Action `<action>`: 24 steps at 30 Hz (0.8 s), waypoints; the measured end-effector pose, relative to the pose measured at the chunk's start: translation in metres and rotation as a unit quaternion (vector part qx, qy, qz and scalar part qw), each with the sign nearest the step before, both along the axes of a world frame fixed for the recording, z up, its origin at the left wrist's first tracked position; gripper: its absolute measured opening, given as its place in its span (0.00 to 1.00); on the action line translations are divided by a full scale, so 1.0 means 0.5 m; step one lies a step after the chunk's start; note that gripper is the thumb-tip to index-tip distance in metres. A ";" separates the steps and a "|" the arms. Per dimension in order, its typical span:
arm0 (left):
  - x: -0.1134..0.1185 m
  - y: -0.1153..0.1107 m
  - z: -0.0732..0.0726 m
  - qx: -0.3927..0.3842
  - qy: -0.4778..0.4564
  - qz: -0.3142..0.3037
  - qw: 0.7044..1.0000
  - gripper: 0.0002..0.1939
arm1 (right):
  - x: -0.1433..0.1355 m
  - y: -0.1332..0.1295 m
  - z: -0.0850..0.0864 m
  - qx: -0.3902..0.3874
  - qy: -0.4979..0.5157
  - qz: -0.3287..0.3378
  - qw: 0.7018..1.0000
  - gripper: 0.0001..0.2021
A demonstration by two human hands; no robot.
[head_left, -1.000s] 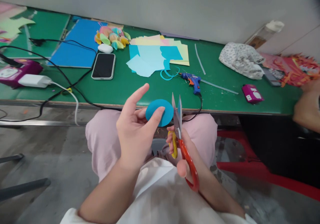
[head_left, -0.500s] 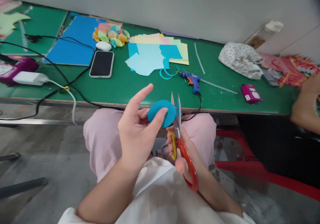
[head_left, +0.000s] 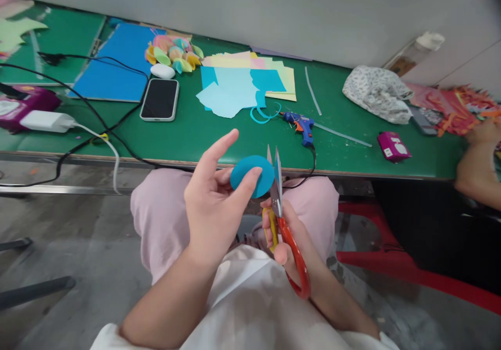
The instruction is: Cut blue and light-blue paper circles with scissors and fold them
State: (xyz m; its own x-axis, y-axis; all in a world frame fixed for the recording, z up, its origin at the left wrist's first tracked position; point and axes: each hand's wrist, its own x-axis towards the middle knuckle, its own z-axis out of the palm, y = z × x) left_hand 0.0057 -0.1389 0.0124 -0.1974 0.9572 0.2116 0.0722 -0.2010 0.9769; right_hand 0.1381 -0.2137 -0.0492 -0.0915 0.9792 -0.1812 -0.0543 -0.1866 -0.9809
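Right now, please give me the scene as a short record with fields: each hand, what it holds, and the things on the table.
left hand: left hand pinches the blue paper circle between thumb and fingers, index finger raised
right hand: right hand holds the scissors, blades slightly open at the circle's right edge
table: green table carries a phone, glue gun, paper sheets, blue folder, white charger, patterned cloth
other person: an arm at the right edge
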 end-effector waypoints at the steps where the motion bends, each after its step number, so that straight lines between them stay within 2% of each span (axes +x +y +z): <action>1: 0.000 0.001 0.000 0.001 -0.001 0.000 1.000 0.29 | 0.000 0.000 -0.001 0.001 0.001 -0.001 1.000 0.37; 10: -0.001 0.003 0.001 0.008 -0.007 0.004 1.000 0.28 | -0.002 -0.007 0.002 -0.033 0.013 -0.017 0.999 0.29; 16: -0.001 0.002 0.004 0.002 0.008 0.010 1.000 0.28 | -0.002 -0.008 0.006 -0.041 0.018 -0.028 0.999 0.19; 21: -0.001 0.003 0.005 0.000 0.012 0.011 1.000 0.28 | -0.002 -0.006 0.013 -0.022 0.017 -0.029 0.999 0.25; 24: -0.001 0.003 0.004 0.000 0.013 0.014 1.000 0.28 | -0.002 -0.004 0.020 -0.024 0.013 -0.036 0.999 0.24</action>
